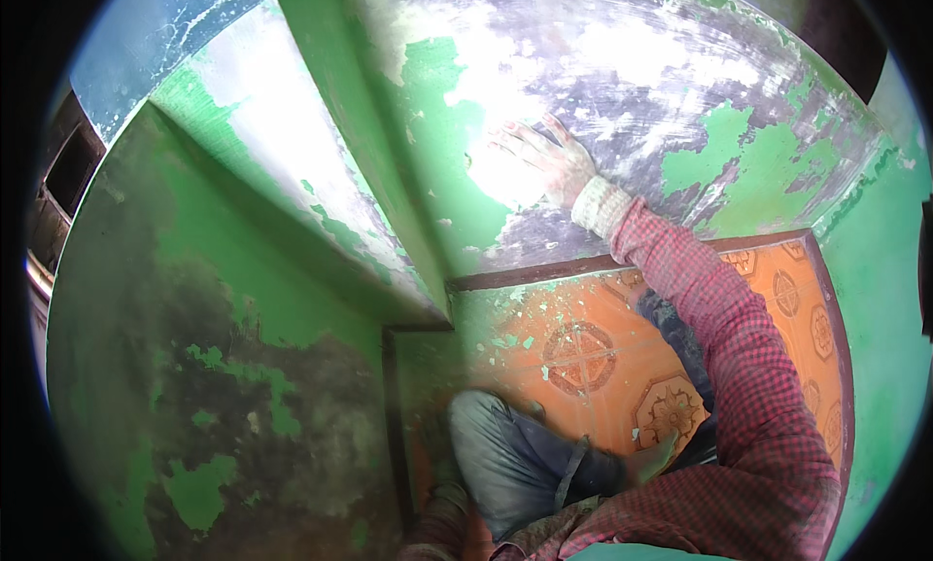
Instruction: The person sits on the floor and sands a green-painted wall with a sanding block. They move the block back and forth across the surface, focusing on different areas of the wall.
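Note:
My right hand (550,163) is laid against a wall of peeling green paint (452,145), fingers spread and pointing left. Glare washes out a pale patch (506,178) under the fingers, so whether it is bare wall or a thin sheet held there is unclear. A knitted, light-coloured cuff (601,205) shows at the wrist, below a red checked sleeve (729,328). My left hand (441,451) is down beside my bent knee (485,430), in deep shadow and blurred. Its fingers, and anything in them, cannot be made out.
Paint flakes (514,340) lie scattered over the orange patterned floor tiles (583,306). Dark brown skirting (539,273) edges the floor. A green pillar corner (364,138) juts out at left, beside a shaded, patchy wall (291,386). Another green wall (882,291) closes the right side.

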### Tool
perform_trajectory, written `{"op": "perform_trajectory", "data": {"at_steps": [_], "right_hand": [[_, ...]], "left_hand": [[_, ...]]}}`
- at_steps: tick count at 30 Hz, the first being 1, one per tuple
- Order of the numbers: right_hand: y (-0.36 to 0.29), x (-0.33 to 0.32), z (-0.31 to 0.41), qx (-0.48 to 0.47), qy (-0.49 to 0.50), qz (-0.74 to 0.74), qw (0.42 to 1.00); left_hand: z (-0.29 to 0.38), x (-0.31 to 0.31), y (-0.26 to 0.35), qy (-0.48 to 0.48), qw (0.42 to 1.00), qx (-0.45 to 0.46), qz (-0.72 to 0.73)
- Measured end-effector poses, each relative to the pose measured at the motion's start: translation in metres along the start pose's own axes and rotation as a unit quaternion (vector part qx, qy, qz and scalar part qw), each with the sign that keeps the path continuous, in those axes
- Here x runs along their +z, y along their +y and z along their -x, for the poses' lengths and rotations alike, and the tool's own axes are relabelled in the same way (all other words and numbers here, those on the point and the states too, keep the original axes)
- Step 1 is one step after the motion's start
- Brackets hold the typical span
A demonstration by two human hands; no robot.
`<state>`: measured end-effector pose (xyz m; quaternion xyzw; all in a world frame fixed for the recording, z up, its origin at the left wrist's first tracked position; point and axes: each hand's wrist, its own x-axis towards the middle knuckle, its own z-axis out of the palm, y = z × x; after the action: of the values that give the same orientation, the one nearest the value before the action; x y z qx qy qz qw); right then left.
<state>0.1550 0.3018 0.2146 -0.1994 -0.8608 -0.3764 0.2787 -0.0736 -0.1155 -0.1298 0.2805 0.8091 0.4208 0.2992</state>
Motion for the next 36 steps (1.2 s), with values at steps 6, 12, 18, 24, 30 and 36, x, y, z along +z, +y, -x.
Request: {"op": "perform_trajectory", "data": {"at_steps": [6,12,18,24,30,36], "right_hand": [[0.0,-0.008,-0.019,0.052,0.004,0.024,0.998],[-0.007,-0.009,-0.036,0.062,-0.021,-0.03,0.997],[-0.004,0.008,0.0,0.085,-0.034,0.005,0.996],[0.005,-0.019,-0.045,0.044,-0.007,0.003,0.999],[0.02,-0.019,0.011,-0.019,-0.063,0.01,0.998],[0.037,-0.067,0.019,0.039,-0.025,-0.041,0.998]], "left_hand": [[-0.001,0.002,0.003,-0.009,1.0,0.001,-0.008],[0.002,-0.005,-0.004,-0.011,1.0,-0.005,-0.016],[0.002,0.001,0.0,-0.03,0.999,0.006,-0.018],[0.013,-0.007,-0.011,-0.031,0.999,-0.005,-0.026],[0.012,-0.003,-0.007,-0.049,0.998,0.008,-0.025],[0.023,-0.014,-0.019,-0.051,0.998,0.006,-0.024]]}}
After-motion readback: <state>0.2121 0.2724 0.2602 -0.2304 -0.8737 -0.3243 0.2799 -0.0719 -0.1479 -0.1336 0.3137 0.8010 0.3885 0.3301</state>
